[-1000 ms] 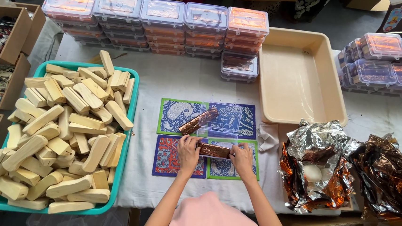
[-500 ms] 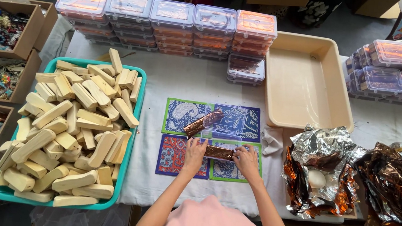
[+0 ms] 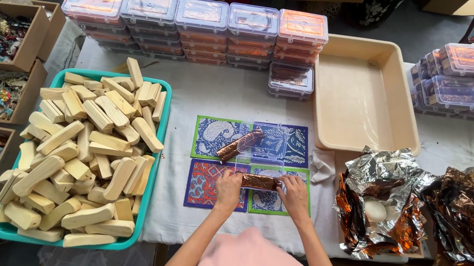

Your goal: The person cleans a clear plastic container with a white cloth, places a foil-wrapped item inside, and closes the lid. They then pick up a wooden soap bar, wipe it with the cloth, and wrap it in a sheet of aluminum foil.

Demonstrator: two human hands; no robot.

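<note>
Head view, the only one: both hands work at the near table edge. Left hand (image 3: 227, 189) and right hand (image 3: 295, 195) each pinch one end of a copper-foil-wrapped bar (image 3: 260, 181), fingers closed on it and holding it level so it goes in flat. The bar sits over the lower half of an open clear plastic box (image 3: 260, 151); whether it already rests in the tray is hard to tell through the clear plastic. A second wrapped bar (image 3: 240, 145) lies slanted across the box's other half, near but apart from the held one. The box sits on patterned mats (image 3: 205, 183) over a white tablecloth (image 3: 217, 93).

At the left, a teal basket (image 3: 156, 160) piled with pale wooden blocks (image 3: 79, 155), within the left arm's reach. At the right, crumpled foil sheets (image 3: 387, 204), by the right arm. Behind, a beige tray (image 3: 364, 97) and stacks of lidded boxes (image 3: 200, 22) along the far edge.
</note>
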